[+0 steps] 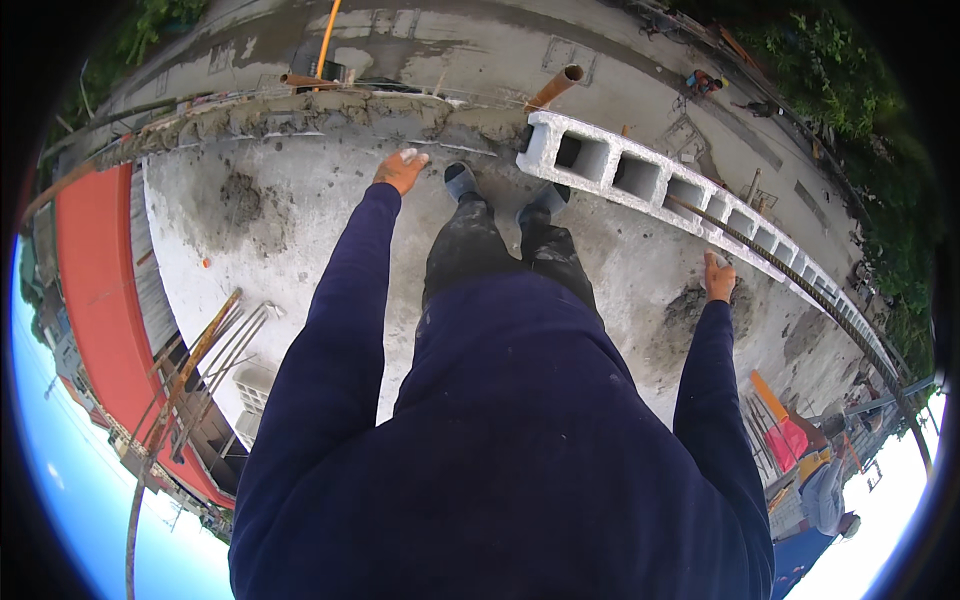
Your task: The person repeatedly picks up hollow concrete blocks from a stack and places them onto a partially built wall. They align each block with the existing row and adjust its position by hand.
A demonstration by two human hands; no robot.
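My left hand (402, 171) is held out over the concrete slab, just left of my feet. Its fingers are apart, with pale grey on the fingertips, and nothing shows in them. A bed of wet grey mortar (400, 113) runs along the slab's far edge, beyond that hand. To the right, a row of hollow concrete blocks (640, 205) continues the line of this edge, their square holes facing up. My right hand (718, 278) is close to the near side of this row, apart from it, its fingers loosely bent and apparently holding nothing.
A rusty pipe (555, 87) rises at the row's left end. A long rebar (760, 245) crosses the blocks. Rusty bars (195, 365) stand at left, by a red wall (105, 265). Another person (825, 495) is at lower right; the road (450, 45) lies below the edge.
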